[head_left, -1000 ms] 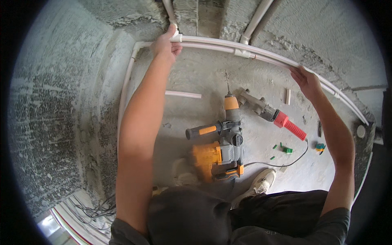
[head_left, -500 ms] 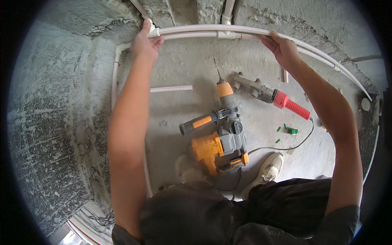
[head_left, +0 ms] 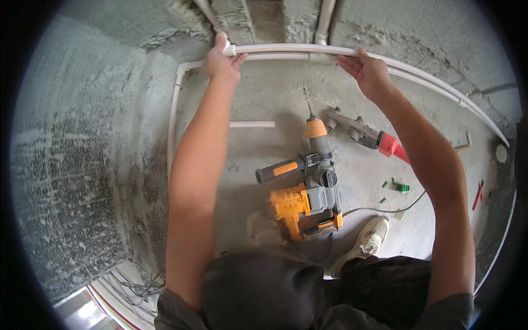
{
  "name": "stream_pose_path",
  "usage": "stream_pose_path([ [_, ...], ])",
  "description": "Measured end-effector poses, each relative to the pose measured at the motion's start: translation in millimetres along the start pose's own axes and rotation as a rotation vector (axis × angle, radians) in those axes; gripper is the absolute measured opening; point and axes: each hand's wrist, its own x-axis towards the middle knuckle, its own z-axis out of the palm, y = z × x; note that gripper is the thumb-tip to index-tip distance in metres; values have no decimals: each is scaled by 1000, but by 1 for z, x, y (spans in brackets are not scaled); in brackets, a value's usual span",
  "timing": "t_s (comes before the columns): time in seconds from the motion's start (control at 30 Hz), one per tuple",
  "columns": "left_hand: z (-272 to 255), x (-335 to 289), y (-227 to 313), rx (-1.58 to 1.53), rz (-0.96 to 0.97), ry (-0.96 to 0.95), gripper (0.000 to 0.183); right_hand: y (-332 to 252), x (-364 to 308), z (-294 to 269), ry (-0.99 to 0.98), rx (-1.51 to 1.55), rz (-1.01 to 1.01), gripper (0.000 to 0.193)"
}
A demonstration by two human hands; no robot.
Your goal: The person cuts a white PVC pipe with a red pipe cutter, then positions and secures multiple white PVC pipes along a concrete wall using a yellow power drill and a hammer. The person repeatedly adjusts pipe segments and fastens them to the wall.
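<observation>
Two long white plastic pipes run side by side across the top of the view. My left hand [head_left: 223,61] grips the left end of the upper pipe [head_left: 291,48] at a white fitting [head_left: 229,50]; the thumb is over it and the fingers pass beneath. Farther right, my right hand [head_left: 369,76] holds the same pipe, its thumb on top and its fingers stretched underneath. Just below lies the lower pipe [head_left: 275,56], with a pale fitting [head_left: 320,57] left of my right fingertips. Two more pipes come in from the top edge.
On the concrete floor, an orange-and-grey rotary hammer [head_left: 316,190] stands between my arms. Right of it lie a pipe fusion welder [head_left: 357,131] with a red handle, its cord and small green pieces [head_left: 403,188]. A short pipe piece [head_left: 252,124] lies left; a rough wall [head_left: 82,165] rises beyond.
The whole view has shifted, so the scene sits lower and farther right. My right hand has moved left along the pipe, closer to the pale fitting. My left hand stays at the pipe's end.
</observation>
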Motion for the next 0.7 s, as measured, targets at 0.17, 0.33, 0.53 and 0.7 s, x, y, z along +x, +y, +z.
stream_pose_path([
  [0.17,2,-5,5,-33,-48,0,50,18,-3,38,-80,-59,31,29],
  [0.33,2,-9,8,-59,-65,3,48,45,-3,87,-26,-33,6,25],
  [0.53,2,-8,11,-50,-75,40,46,47,-1,100,187,-7,-13,21],
  [0.7,-3,-3,5,-88,-52,48,45,39,-11,95,159,-144,21,20],
])
